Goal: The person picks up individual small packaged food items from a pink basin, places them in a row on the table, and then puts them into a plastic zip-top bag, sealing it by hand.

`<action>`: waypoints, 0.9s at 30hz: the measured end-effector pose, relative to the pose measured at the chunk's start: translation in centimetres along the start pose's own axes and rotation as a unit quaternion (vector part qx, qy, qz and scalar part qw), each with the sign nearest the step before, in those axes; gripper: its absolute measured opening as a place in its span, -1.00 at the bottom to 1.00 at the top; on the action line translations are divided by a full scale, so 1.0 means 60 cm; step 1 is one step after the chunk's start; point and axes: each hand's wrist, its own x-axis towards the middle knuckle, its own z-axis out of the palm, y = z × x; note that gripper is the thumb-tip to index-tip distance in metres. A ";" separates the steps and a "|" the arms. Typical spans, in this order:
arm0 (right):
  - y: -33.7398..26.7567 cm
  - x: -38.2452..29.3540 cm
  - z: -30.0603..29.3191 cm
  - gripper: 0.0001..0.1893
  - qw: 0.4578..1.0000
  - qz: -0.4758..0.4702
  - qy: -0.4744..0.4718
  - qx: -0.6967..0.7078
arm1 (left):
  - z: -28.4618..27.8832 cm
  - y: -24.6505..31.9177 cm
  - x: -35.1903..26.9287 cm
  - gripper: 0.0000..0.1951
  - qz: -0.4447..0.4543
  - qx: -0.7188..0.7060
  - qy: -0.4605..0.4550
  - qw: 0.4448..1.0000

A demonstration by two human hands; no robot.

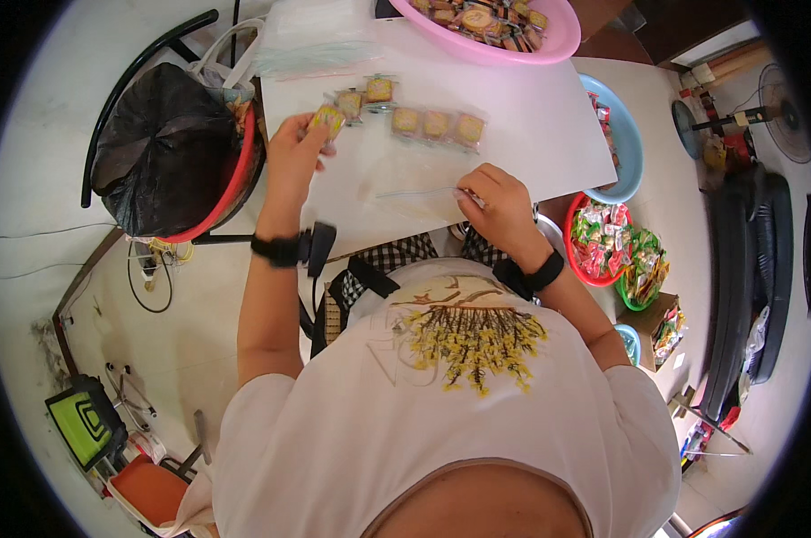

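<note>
My left hand grips a wrapped square biscuit at the left of the white table. Two more wrapped biscuits, one in the middle and one farther back, continue in a slanting line from it. Between my hands lies a clear plastic zip bag, its opening edge towards me. My right hand pinches that edge at its right end. Three wrapped biscuits sit side by side at the bag's far end; they look to be inside it, though the film is hard to make out.
A pink basin of wrapped biscuits stands at the table's back. Flat clear bags are stacked at the back left. Left stands a red tub with a black plastic bag. Blue and red basins of packets stand right.
</note>
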 end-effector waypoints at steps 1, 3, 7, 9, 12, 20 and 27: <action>0.001 0.000 0.001 -0.88 1.000 0.004 0.000 -0.003 | -0.005 0.003 -0.024 -0.65 -0.002 -0.002 -0.005 1.000; -0.001 0.003 0.001 -0.89 1.000 0.008 0.019 -0.013 | -0.020 0.009 -0.078 -0.70 -0.070 -0.036 -0.144 0.986; -0.006 0.010 -0.001 -0.90 0.999 0.029 0.029 -0.002 | 0.019 0.017 -0.170 -0.67 -0.136 0.023 -0.291 0.947; -0.005 0.011 -0.002 -0.90 0.999 0.034 0.038 0.010 | 0.055 0.013 -0.183 -0.65 -0.174 0.020 -0.340 0.924; -0.005 0.014 -0.002 -0.90 0.998 0.028 0.048 0.005 | 0.104 0.002 -0.178 -0.64 -0.201 -0.012 -0.357 0.912; -0.004 0.013 -0.007 -0.87 0.999 0.007 0.054 0.000 | 0.167 -0.024 -0.149 -0.77 -0.262 -0.251 -0.245 0.899; -0.010 0.012 -0.005 -0.87 0.999 -0.009 0.047 0.000 | 0.209 -0.032 -0.139 -0.82 -0.242 -0.382 -0.169 0.875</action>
